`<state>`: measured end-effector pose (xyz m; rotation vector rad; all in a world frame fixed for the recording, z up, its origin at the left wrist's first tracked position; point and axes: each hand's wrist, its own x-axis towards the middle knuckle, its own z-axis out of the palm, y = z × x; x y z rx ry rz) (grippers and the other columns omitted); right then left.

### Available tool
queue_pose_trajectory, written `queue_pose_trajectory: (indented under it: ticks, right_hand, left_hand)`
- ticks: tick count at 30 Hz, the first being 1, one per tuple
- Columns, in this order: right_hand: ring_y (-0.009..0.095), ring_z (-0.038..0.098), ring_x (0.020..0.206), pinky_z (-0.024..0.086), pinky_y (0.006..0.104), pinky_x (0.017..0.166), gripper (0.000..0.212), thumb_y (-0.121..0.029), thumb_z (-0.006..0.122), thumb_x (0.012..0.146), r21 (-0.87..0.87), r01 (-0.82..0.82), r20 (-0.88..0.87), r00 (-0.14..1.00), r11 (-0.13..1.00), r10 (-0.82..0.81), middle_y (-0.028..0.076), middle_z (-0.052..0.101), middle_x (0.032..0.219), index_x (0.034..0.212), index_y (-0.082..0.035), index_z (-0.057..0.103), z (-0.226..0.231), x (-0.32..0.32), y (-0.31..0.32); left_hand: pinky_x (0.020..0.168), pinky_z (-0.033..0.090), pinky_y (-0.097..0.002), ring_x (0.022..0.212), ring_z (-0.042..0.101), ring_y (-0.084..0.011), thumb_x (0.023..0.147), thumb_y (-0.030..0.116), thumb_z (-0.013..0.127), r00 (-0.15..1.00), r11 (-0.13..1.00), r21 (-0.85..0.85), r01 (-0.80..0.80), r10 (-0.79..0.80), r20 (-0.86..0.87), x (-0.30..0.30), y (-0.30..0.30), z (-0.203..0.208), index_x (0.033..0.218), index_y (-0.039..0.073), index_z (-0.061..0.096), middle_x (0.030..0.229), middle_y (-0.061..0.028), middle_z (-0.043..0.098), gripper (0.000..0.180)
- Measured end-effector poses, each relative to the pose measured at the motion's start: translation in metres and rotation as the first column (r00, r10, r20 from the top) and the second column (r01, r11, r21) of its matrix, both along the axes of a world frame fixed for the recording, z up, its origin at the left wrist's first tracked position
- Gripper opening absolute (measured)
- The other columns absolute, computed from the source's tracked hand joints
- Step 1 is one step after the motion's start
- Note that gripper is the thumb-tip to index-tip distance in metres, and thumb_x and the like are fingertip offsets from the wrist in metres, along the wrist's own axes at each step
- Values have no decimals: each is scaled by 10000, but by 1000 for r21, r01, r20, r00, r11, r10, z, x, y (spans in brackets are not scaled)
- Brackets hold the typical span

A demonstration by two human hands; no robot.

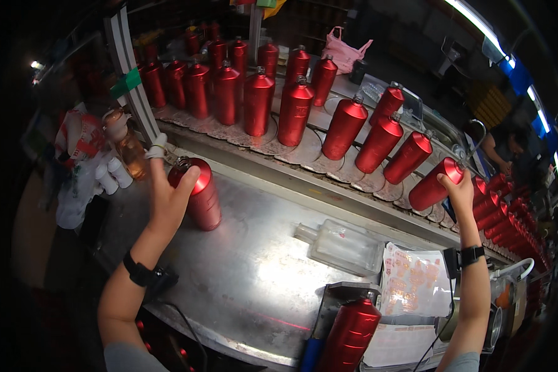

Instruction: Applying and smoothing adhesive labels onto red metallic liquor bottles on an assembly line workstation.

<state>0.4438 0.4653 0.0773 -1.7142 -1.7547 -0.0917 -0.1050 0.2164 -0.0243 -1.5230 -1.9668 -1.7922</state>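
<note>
On the left, my left hand (172, 189) is at the shoulder of a red bottle (206, 201) over the metal table. Its thumb lies across the bottle and white wrapping covers a fingertip; the other fingers are partly hidden. On the right, my right hand (459, 191) grips another red bottle (429, 189) near its top, at the conveyor's near edge. That bottle leans with its neck to the right. A third red bottle (351, 328) rests against a dark stand at the table's front. Between my hands lies a clear, empty-looking glass bottle (347, 247) on its side.
A conveyor of overlapping plates (223, 131) crosses behind the table, carrying several red bottles (296, 115). Printed sheets (415, 282) lie at the right. White plastic bags (77, 192) and an amber bottle (129, 149) stand left, beside a metal post (136, 93). Another person (505, 149) is far right.
</note>
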Motion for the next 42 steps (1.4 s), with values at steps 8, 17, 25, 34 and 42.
queue_pose_trajectory:
  ticks: [8, 17, 25, 34, 42]
  right_hand:
    - [224, 660, 1003, 517, 345, 897, 784, -268, 879, 636, -157, -749, -361, 651, 644, 668, 134, 661, 1077, 1257, 7, 487, 46, -184, -140]
    - [325, 630, 1070, 496, 385, 912, 1038, -524, 864, 647, -369, -910, -191, 271, 187, 943, 218, 601, 1235, 1402, 7, 391, 13, -317, -172]
    - [410, 590, 1138, 489, 443, 943, 990, -525, 792, 704, -249, -389, 95, 902, 887, 422, 310, 560, 1254, 1415, 29, 382, -37, -326, -10]
    - [395, 594, 1166, 517, 450, 928, 1005, -587, 776, 674, -275, -102, 115, 984, 956, 139, 270, 536, 1312, 1389, 11, 402, -65, -387, 70]
    - [349, 632, 1124, 526, 432, 913, 950, -582, 830, 622, -343, 73, -48, 994, 936, -95, 237, 629, 1207, 1266, 21, 476, -75, -378, 91]
  left_hand:
    - [1182, 191, -431, 1446, 221, -373, 717, 256, 840, 762, 770, -102, 630, -638, -114, 78, -23, 48, 1518, -33, 68, 1536, -270, 202, 1150]
    - [1069, 380, -403, 1262, 460, -265, 594, 209, 904, 784, 794, -27, 607, -594, 178, 34, -62, 17, 1487, 45, 179, 1375, -159, 393, 1162]
    - [1067, 375, -379, 1218, 465, -233, 721, 72, 816, 931, 1000, -19, 6, 1, 364, -103, -90, -31, 1416, 22, 264, 1342, -136, 429, 889]
    - [1086, 359, -376, 1259, 447, -240, 776, 31, 781, 882, 981, 33, -189, 155, 445, -201, -58, -128, 1440, 5, 282, 1404, -144, 407, 831]
    - [1140, 285, -385, 1338, 378, -263, 798, 47, 749, 920, 990, -53, -129, 139, 366, -232, -53, -162, 1480, -4, 243, 1472, -171, 342, 851]
